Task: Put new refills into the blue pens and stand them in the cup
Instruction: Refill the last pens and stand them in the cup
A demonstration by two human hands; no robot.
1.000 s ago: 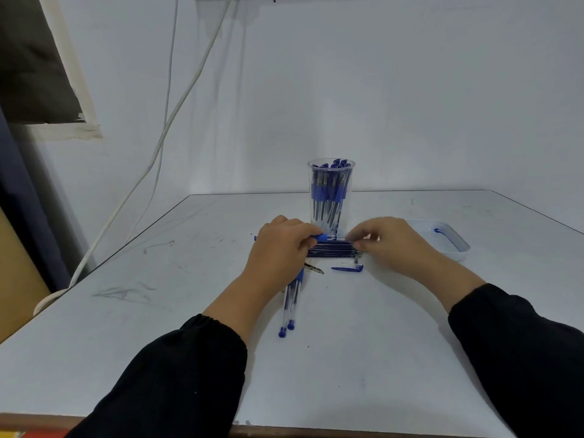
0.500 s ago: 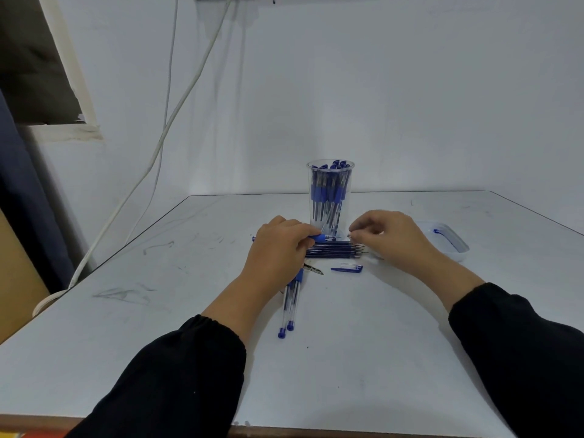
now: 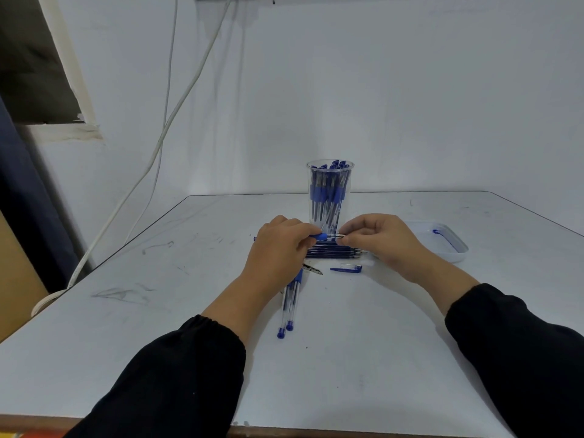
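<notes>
Pen (image 3: 323,237): above the refills (image 3: 331,250), at 6 o'clock of the cup (image 3: 329,192).
Left hand (image 3: 279,248): grip pinches the pen's blue part.
Right hand (image 3: 379,240): grip pinches the pen's tip.
Change: both hands have lifted from the counter (image 3: 347,358); the right one moved toward the left.

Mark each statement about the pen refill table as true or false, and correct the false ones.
1. The clear plastic cup holds blue pens. True.
2. The left hand lies flat and empty. False: it grips a blue-gripped pen.
3. The loose blue pen cap lies in the shallow clear plastic tray. False: it lies on the white table.
4. The right hand pinches the pen's tip. True.
</notes>
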